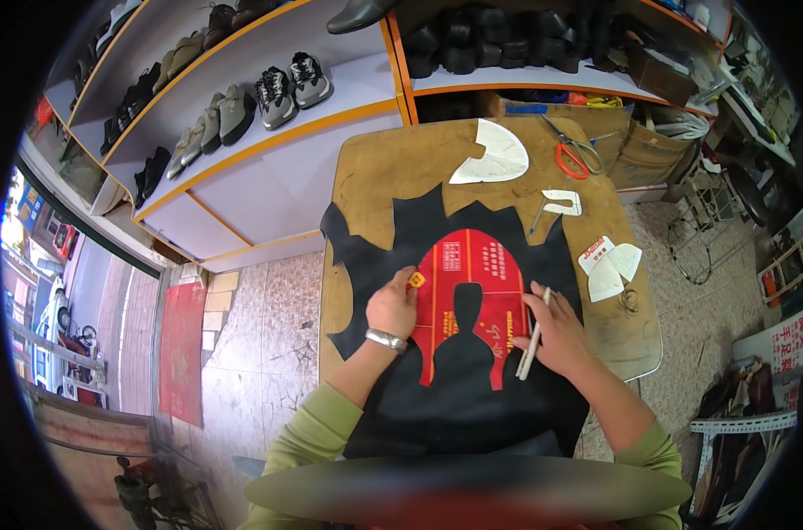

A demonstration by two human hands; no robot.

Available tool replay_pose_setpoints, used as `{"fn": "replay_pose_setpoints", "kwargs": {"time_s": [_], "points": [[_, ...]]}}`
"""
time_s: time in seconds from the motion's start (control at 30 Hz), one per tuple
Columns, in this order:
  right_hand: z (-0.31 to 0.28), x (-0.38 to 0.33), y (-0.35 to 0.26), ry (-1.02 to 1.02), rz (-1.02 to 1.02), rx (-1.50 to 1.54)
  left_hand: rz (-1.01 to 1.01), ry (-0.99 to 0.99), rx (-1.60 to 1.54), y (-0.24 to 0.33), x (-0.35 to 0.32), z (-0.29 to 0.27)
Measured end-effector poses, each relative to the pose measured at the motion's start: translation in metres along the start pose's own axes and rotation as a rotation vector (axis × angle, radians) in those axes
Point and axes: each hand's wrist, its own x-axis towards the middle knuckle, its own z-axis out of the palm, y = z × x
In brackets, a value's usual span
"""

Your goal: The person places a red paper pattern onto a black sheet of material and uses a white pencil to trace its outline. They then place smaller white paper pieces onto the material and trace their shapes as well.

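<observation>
A red paper shoe-upper pattern (448, 258), curved like a horseshoe with two legs, lies flat on a black leather-like sheet (419, 221) with a jagged far edge. At the pattern's left edge my left hand (392, 307) is closed, with a small yellow-orange piece (416, 279) at its fingertips; what that piece is cannot be made out. On the opposite side my right hand (557, 334) rests on the pattern's edge, a slim white pen-like stick (531, 340) held among its fingers and slanting toward me. A silver bracelet (386, 340) circles my left wrist.
Toward the table's (366, 159) far side lie a white pattern (498, 152), orange-handled scissors (571, 157), a small white cut-out (562, 202) and a pen (537, 217). White pieces (609, 269) sit at the right. Shoe shelves (331, 84) stand behind; a stool (688, 234) is beyond the right edge.
</observation>
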Motion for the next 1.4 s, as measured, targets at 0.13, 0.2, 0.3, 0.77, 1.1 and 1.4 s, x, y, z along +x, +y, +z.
{"fn": "replay_pose_setpoints", "kwargs": {"time_s": [0.13, 0.2, 0.3, 0.77, 1.1, 1.4], "points": [[0.017, 0.043, -0.021, -0.003, -0.080, 0.077, 0.000, 0.101, 0.051, -0.027, 0.004, -0.011], [0.029, 0.057, -0.026, 0.032, -0.110, 0.044, 0.029, 0.107, 0.056, -0.038, 0.006, -0.019], [0.038, 0.072, -0.033, 0.057, -0.135, 0.012, 0.066, 0.121, 0.036, -0.058, 0.008, -0.027], [0.049, 0.083, -0.033, 0.088, -0.209, -0.018, 0.250, -0.059, 0.309, -0.115, 0.083, -0.029], [0.043, 0.070, -0.018, 0.421, 0.106, 0.065, 0.392, -0.232, 0.253, -0.017, -0.056, -0.038], [0.011, 0.001, 0.004, 0.450, 0.646, -0.310, 0.252, -0.166, 0.263, -0.038, -0.107, -0.031]]}}
